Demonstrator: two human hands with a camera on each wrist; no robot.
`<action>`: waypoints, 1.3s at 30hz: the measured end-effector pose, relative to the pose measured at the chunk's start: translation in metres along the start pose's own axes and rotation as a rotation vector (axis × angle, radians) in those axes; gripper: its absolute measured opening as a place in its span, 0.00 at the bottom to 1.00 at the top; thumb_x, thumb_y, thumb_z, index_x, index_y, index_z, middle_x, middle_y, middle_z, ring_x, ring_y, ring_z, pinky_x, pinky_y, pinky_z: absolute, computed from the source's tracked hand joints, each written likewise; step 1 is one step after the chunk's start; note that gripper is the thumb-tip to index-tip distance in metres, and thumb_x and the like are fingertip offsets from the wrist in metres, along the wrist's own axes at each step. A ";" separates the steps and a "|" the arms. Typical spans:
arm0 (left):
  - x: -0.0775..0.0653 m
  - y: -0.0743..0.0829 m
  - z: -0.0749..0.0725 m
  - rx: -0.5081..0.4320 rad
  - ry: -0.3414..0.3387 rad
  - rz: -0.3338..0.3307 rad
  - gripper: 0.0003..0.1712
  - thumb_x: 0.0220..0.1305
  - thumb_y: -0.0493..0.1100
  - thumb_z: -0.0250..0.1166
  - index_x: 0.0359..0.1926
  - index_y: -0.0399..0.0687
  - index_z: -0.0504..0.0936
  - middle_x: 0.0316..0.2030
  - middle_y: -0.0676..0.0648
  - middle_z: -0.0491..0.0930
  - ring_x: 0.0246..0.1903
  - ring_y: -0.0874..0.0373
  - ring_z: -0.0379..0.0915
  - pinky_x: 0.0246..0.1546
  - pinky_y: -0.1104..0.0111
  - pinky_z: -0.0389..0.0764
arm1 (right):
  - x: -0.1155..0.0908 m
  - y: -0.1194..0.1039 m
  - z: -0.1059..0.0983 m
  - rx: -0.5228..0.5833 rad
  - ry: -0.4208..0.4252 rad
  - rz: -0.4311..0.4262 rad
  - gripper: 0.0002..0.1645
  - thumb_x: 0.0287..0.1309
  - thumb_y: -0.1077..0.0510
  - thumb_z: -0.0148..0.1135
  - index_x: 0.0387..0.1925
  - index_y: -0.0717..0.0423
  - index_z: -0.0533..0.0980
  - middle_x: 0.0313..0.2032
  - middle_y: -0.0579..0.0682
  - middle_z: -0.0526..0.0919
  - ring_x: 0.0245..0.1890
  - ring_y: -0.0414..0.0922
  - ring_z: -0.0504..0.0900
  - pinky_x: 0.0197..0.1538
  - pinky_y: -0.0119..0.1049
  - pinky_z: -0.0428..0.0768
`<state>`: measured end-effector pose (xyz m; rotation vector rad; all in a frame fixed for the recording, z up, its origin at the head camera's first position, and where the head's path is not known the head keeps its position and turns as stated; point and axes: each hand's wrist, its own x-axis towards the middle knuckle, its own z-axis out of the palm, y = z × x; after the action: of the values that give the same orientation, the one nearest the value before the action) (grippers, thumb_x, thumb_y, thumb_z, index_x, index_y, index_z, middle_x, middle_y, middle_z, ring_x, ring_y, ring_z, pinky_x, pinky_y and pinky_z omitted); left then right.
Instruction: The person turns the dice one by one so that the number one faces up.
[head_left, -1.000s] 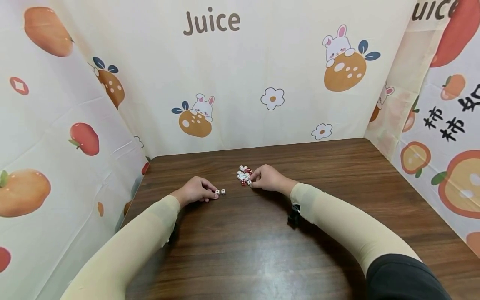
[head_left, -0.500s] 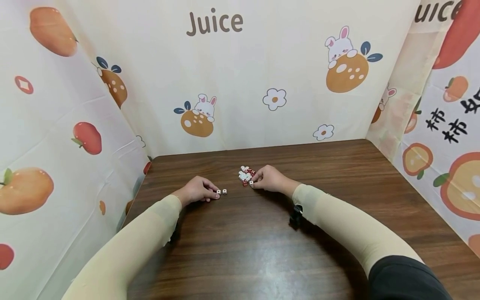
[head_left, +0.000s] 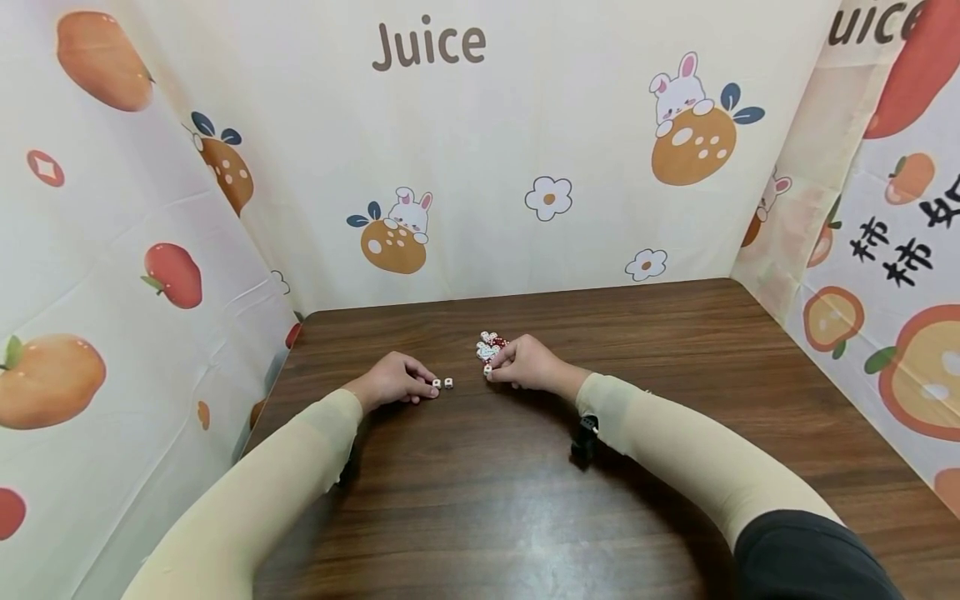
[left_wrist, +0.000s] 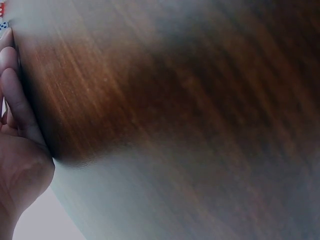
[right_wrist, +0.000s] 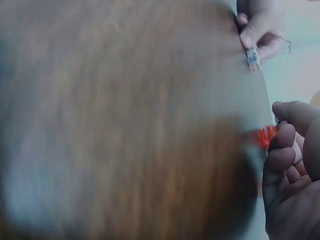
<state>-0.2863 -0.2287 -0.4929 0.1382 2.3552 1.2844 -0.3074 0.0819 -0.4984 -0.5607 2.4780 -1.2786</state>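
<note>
On the left of the table, my left hand [head_left: 395, 379] pinches a white die [head_left: 437, 383] at its fingertips, low on the wood. A second white die [head_left: 448, 383] lies just to the right of it. My right hand [head_left: 531, 365] holds another white die [head_left: 487, 369] between thumb and fingers, at the near side of a pile of small white and red dice [head_left: 489, 346]. The hand partly covers that pile. In the right wrist view, a red die [right_wrist: 268, 136] shows beside the right fingertips, and the die they pinch is mostly hidden.
A brown wood-grain table [head_left: 450, 500] carries everything. Printed curtains [head_left: 480, 150] stand behind it and along both sides. A small black device [head_left: 584, 442] hangs under the right wrist.
My right hand has moved left and slightly nearer, taking the white die along the front of the pile. The left hand and its two dice stay put.
</note>
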 end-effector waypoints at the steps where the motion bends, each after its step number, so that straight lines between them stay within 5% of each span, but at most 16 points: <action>1: 0.000 0.000 0.000 0.000 0.000 -0.001 0.18 0.57 0.43 0.83 0.46 0.41 0.92 0.32 0.49 0.90 0.23 0.63 0.79 0.28 0.69 0.83 | 0.000 -0.002 0.003 -0.003 -0.003 -0.005 0.05 0.58 0.53 0.80 0.34 0.49 0.91 0.18 0.43 0.83 0.15 0.37 0.77 0.22 0.30 0.75; 23: -0.001 0.002 -0.001 0.026 0.004 -0.002 0.15 0.57 0.45 0.83 0.44 0.45 0.93 0.30 0.52 0.89 0.24 0.63 0.80 0.27 0.70 0.83 | 0.010 -0.026 0.044 -0.187 0.048 -0.108 0.06 0.58 0.54 0.80 0.37 0.49 0.93 0.15 0.38 0.81 0.15 0.33 0.76 0.23 0.28 0.76; 39: -0.002 0.003 0.000 0.028 0.006 0.000 0.14 0.57 0.44 0.83 0.43 0.46 0.93 0.29 0.52 0.89 0.23 0.63 0.80 0.27 0.70 0.82 | 0.013 -0.029 0.049 -0.303 0.063 -0.113 0.04 0.59 0.50 0.80 0.36 0.42 0.93 0.38 0.39 0.93 0.32 0.34 0.79 0.37 0.30 0.78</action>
<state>-0.2850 -0.2273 -0.4897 0.1427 2.3794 1.2535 -0.2920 0.0259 -0.5025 -0.7527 2.7486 -0.9748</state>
